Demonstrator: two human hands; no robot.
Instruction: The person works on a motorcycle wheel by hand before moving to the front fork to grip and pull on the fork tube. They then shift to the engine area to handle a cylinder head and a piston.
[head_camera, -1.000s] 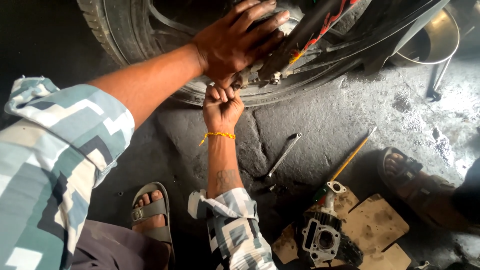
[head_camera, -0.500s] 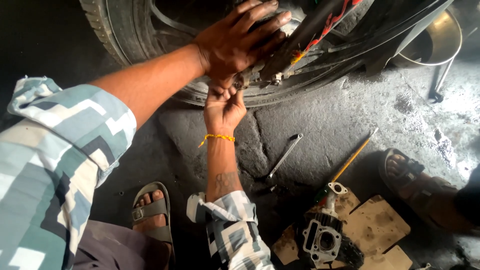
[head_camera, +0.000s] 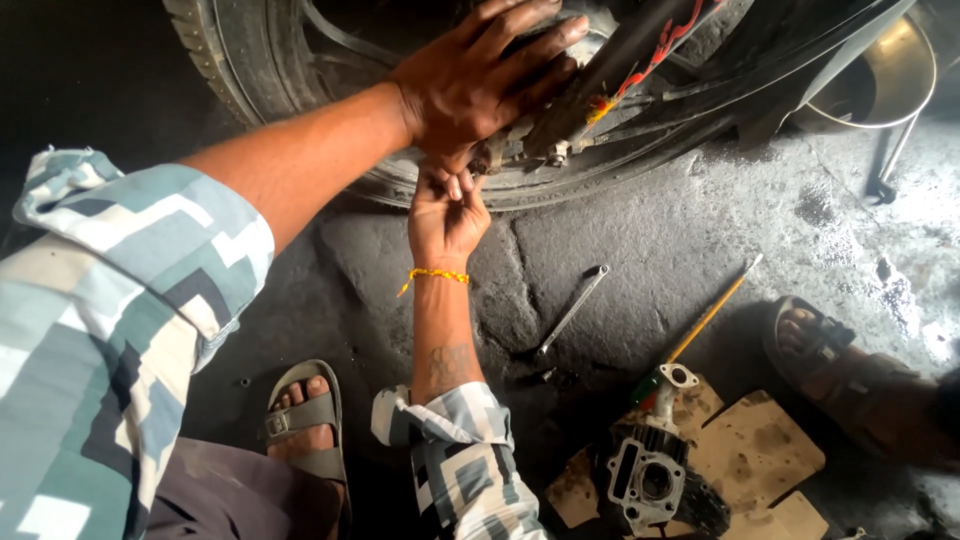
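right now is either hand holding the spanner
No, the spanner lies on the ground apart from both hands; the left hand and right hand are up at the wheel.

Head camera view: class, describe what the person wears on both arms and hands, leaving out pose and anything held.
Both arms wear rolled-up sleeves in a blocky grey, teal and white pattern. The right hand has a yellow thread bracelet at the wrist and a faint forearm tattoo. The left hand is bare, without gloves.
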